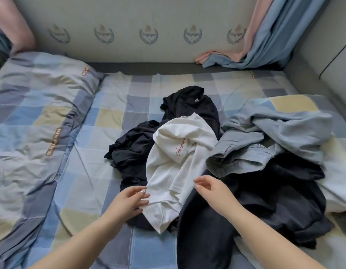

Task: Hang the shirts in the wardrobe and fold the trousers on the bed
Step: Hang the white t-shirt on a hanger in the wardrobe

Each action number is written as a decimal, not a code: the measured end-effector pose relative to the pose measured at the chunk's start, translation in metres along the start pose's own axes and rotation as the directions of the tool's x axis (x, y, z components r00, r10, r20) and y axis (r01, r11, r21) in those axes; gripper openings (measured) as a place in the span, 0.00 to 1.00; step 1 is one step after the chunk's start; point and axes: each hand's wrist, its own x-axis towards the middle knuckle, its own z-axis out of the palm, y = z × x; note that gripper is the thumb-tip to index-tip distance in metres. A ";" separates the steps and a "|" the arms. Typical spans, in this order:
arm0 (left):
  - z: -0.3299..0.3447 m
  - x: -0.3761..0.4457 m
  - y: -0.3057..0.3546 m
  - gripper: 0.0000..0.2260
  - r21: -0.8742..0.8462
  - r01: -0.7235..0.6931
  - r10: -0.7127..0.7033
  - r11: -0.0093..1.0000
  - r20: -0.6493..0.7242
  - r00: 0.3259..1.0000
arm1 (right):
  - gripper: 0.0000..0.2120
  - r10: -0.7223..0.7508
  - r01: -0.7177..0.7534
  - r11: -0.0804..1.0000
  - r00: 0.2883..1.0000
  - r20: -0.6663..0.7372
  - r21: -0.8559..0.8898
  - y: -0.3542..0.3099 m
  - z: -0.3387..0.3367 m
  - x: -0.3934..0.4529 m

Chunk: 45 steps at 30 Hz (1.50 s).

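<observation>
So the white shirt is crumpled on a dark clothes pile mid-bed (checked sheet). Left hand fingers lie loosely on its hem. Right hand hovers over it, fingers loosely spread, holding nothing.

My left hand and right hand, with both forearms. Both arms are bare from the fingertips back to the frame's lower edge; no sleeve, glove, watch or ring shows. The fingernails carry a pale, glossy polish, plainest on my left hand's nails.
</observation>
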 end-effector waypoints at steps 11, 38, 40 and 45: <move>0.035 0.271 0.072 0.09 -0.110 -0.269 0.256 0.957 -0.119 0.959 | 0.19 -0.236 0.202 0.946 0.966 -0.110 -0.254 -0.005 0.004 0.283; 0.080 0.079 0.136 0.24 0.357 -0.606 0.559 0.711 0.236 0.795 | 0.16 -0.323 0.298 0.929 0.942 -0.090 -0.222 -0.071 -0.071 0.080; 0.081 0.040 0.156 0.18 0.419 -0.701 0.613 0.577 0.346 0.710 | 0.14 -0.353 0.336 0.907 0.935 -0.025 -0.255 -0.090 -0.086 0.037; 0.080 -0.065 0.204 0.03 0.419 -0.788 0.683 0.452 0.406 0.607 | 0.05 -0.409 0.390 0.853 0.912 0.020 -0.348 -0.140 -0.125 -0.068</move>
